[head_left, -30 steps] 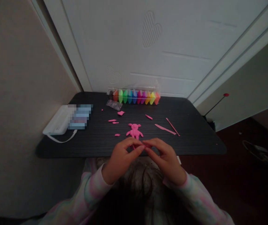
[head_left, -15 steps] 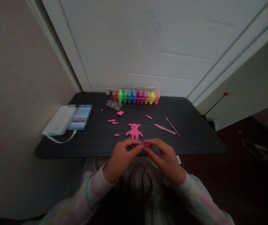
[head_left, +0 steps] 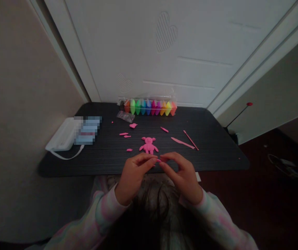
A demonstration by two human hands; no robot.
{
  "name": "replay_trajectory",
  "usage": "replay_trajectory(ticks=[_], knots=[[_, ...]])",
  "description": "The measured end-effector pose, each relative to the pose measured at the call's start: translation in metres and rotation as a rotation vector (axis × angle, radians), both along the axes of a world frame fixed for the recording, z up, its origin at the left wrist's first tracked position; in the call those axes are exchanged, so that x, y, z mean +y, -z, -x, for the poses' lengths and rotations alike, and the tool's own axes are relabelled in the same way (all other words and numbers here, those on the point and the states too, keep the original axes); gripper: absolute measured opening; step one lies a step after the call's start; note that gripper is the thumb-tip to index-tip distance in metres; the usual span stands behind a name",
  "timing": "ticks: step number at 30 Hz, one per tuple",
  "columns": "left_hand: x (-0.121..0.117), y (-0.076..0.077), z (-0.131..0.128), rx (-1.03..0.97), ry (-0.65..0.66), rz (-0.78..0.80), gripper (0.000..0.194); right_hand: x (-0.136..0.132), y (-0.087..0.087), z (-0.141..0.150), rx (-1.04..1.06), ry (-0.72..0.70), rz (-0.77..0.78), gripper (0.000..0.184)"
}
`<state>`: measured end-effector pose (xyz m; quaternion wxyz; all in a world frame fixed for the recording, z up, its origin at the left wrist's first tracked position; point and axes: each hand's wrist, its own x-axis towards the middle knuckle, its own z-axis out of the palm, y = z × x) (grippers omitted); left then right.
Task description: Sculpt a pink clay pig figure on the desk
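Between the fingertips of both hands is a small piece of pink modelling clay, partly hidden by the fingers. My left hand pinches its left end, and my right hand pinches the right end. Just beyond the fingers a flat pink clay figure with ears, arms and legs lies on the dark table. Loose pink clay strips and an irregular pink lump lie to its left and behind. A short pink clay stick rests behind it to the right.
A pink modelling knife and a thin pink tool lie at the right. Packs of coloured clay line the back edge beside a crumpled clear wrapper. At the left sits a white case with a strap.
The fingertips have drawn slightly apart, so more of the pink clay shows between them. The things on the table have not moved.
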<state>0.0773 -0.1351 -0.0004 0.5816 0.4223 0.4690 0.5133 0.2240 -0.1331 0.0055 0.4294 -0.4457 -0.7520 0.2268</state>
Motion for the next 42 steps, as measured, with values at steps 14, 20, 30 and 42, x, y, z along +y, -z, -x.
replay_trajectory(ticks=[14,20,30,42], knots=[[0.000,-0.007,0.006,0.184,-0.015,-0.103,0.007,0.000,-0.005,-0.002,0.080,-0.012,0.154,0.009],[0.001,-0.004,0.008,0.150,-0.001,-0.081,0.007,0.001,-0.004,-0.006,0.081,-0.010,0.163,0.011],[-0.003,0.006,-0.001,-0.234,0.056,0.102,0.023,-0.004,-0.003,-0.001,-0.045,0.042,-0.167,0.008],[-0.002,0.003,0.002,-0.216,0.081,0.074,0.008,-0.006,0.002,-0.002,-0.120,0.000,-0.240,0.014]])
